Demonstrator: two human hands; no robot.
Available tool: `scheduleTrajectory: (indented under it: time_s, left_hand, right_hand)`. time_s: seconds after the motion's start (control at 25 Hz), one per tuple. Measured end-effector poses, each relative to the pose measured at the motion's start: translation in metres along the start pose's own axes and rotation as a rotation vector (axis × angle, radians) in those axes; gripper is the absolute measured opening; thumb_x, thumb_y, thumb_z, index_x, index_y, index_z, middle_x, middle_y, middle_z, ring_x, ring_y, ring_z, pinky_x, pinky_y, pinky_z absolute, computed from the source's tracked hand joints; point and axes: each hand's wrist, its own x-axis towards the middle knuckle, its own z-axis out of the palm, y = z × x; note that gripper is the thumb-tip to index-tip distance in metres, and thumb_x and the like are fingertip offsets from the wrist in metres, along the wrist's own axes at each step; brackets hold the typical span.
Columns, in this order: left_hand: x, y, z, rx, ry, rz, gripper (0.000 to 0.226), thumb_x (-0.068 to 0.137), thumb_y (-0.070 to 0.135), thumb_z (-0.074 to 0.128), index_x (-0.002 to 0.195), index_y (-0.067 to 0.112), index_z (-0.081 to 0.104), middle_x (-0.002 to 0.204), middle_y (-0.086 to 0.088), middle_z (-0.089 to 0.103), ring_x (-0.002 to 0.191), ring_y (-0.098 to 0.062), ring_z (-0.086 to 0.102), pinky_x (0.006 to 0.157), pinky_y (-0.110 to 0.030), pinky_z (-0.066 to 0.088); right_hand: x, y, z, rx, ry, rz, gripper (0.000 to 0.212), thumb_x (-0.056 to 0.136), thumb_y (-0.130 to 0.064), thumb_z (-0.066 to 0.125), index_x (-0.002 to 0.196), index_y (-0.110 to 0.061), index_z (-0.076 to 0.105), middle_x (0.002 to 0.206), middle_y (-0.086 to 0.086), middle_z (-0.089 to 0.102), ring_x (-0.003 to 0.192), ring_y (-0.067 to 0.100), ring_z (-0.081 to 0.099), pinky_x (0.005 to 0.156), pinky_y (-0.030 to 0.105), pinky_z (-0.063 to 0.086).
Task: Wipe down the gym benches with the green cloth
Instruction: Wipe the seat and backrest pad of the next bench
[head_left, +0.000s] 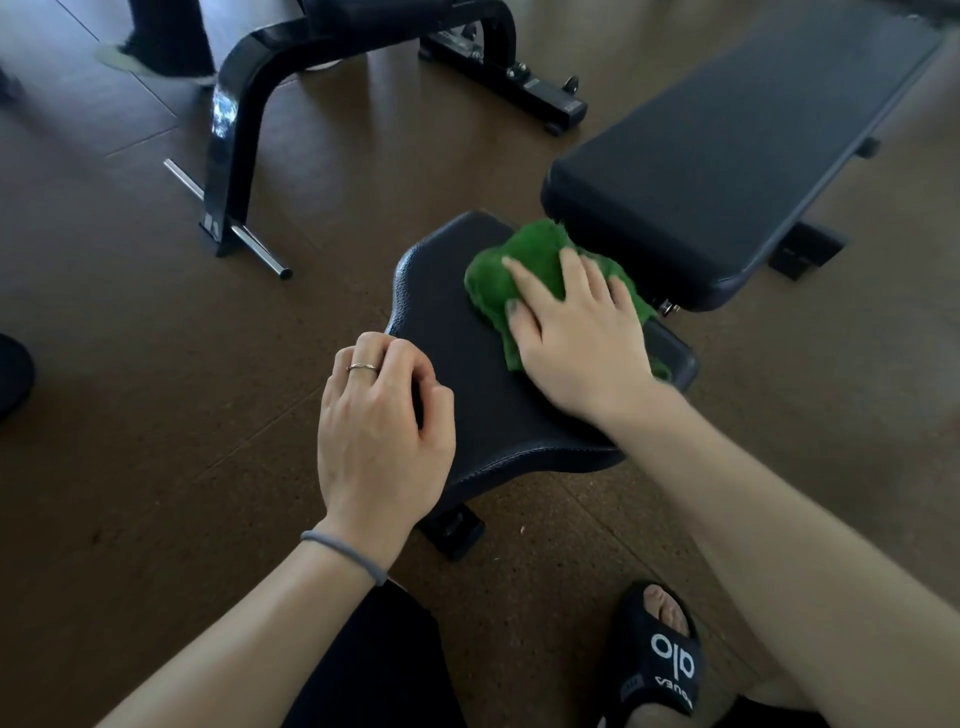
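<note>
1. The green cloth (511, 283) is pressed flat under the right hand (576, 338), fingers spread wide and nearly straight over it; nothing is pinched.
2. The cloth is found bunched on the far right part of the seat pad (467, 374), just right of centre frame, its far edge right at the gap before the long back pad (727, 156), which runs off toward 1 o'clock.
3. The left hand (382, 431) is seen at the seat pad's near left edge, around 7 o'clock from the cloth, fingers loosely curled and nothing held; a ring (362, 367) is worn on one finger, a grey hair tie (345, 555) on the wrist.
4. A second bench's black frame (244, 130) is spotted at 11 o'clock on the brown floor (130, 338).
5. A black slide sandal (660, 654) is noted at 5 o'clock.
</note>
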Motion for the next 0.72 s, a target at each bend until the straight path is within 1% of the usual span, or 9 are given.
scheduleTrajectory:
  time_s: [0.04, 0.12, 0.24, 0.28, 0.36, 0.44, 0.6, 0.68, 0.72]
  left_hand:
    - [0.0, 0.0, 0.0, -0.011, 0.004, -0.007, 0.016, 0.09, 0.025, 0.042, 0.085, 0.017, 0.055, 0.095, 0.002, 0.054, 0.091, -0.02, 0.048, 0.08, -0.041, 0.047]
    - [0.0, 0.001, 0.0, -0.03, 0.019, -0.019, 0.017, 0.091, 0.024, 0.04, 0.085, 0.016, 0.054, 0.095, 0.002, 0.053, 0.09, -0.02, 0.048, 0.08, -0.042, 0.045]
    - [-0.002, 0.002, -0.001, -0.023, 0.023, 0.002, 0.019, 0.092, 0.022, 0.039, 0.086, 0.015, 0.054, 0.095, 0.0, 0.054, 0.089, -0.019, 0.046, 0.079, -0.039, 0.043]
    - [-0.002, 0.001, -0.001, -0.01, 0.018, 0.011, 0.019, 0.093, 0.022, 0.038, 0.086, 0.014, 0.055, 0.095, 0.0, 0.054, 0.089, -0.02, 0.047, 0.079, -0.039, 0.043]
    - [-0.002, 0.001, 0.0, 0.006, 0.007, 0.016, 0.021, 0.093, 0.023, 0.037, 0.087, 0.014, 0.055, 0.096, -0.002, 0.055, 0.09, -0.021, 0.047, 0.08, -0.039, 0.043]
    - [-0.002, 0.003, -0.001, 0.008, 0.01, 0.009, 0.022, 0.094, 0.022, 0.036, 0.087, 0.014, 0.055, 0.096, -0.003, 0.055, 0.09, -0.021, 0.047, 0.081, -0.04, 0.043]
    - [-0.002, 0.001, -0.001, 0.018, 0.015, 0.038, 0.016, 0.096, 0.021, 0.035, 0.085, 0.018, 0.046, 0.092, -0.002, 0.049, 0.085, -0.014, 0.039, 0.078, -0.029, 0.032]
    - [-0.001, -0.001, 0.0, 0.03, 0.007, 0.044, 0.018, 0.096, 0.02, 0.034, 0.085, 0.017, 0.047, 0.092, -0.003, 0.049, 0.085, -0.016, 0.039, 0.078, -0.03, 0.031]
    - [-0.002, -0.001, 0.0, 0.023, 0.009, 0.034, 0.02, 0.096, 0.021, 0.034, 0.085, 0.015, 0.049, 0.092, -0.003, 0.05, 0.085, -0.018, 0.041, 0.078, -0.032, 0.033]
  right_hand:
    - [-0.031, 0.0, 0.001, -0.012, 0.014, -0.061, 0.055, 0.106, -0.053, 0.021, 0.161, -0.045, 0.02, 0.169, 0.015, 0.022, 0.156, 0.033, 0.018, 0.126, 0.053, 0.015]
    - [-0.076, -0.006, 0.005, -0.032, 0.023, -0.168, 0.054, 0.107, -0.052, 0.022, 0.161, -0.046, 0.018, 0.17, 0.015, 0.018, 0.158, 0.031, 0.014, 0.128, 0.054, 0.011]
    - [-0.057, -0.01, 0.004, -0.027, -0.015, -0.285, 0.052, 0.108, -0.052, 0.022, 0.159, -0.05, 0.019, 0.172, 0.01, 0.017, 0.159, 0.028, 0.011, 0.128, 0.052, 0.008]
    - [-0.034, -0.012, 0.002, -0.016, -0.037, -0.288, 0.052, 0.107, -0.053, 0.023, 0.159, -0.052, 0.018, 0.172, 0.008, 0.015, 0.16, 0.025, 0.008, 0.128, 0.05, 0.005]
    - [0.006, -0.016, -0.002, 0.006, -0.056, -0.19, 0.053, 0.107, -0.053, 0.023, 0.159, -0.052, 0.019, 0.173, 0.006, 0.011, 0.16, 0.023, 0.005, 0.128, 0.05, 0.002]
    - [0.008, -0.029, 0.005, -0.001, -0.013, -0.115, 0.054, 0.107, -0.053, 0.022, 0.16, -0.049, 0.019, 0.173, 0.009, 0.011, 0.16, 0.027, 0.005, 0.127, 0.053, 0.001]
    - [-0.03, -0.045, 0.014, 0.022, -0.006, -0.359, 0.051, 0.108, -0.053, 0.024, 0.159, -0.05, 0.022, 0.173, 0.004, 0.014, 0.16, 0.024, 0.008, 0.127, 0.053, 0.003]
    - [-0.008, -0.025, 0.004, 0.021, -0.006, -0.319, 0.051, 0.107, -0.055, 0.026, 0.157, -0.053, 0.024, 0.173, 0.001, 0.016, 0.159, 0.021, 0.01, 0.127, 0.05, 0.006]
    - [0.005, -0.01, -0.002, 0.032, -0.014, -0.222, 0.051, 0.106, -0.056, 0.027, 0.157, -0.054, 0.024, 0.172, 0.0, 0.019, 0.158, 0.022, 0.016, 0.126, 0.05, 0.012]
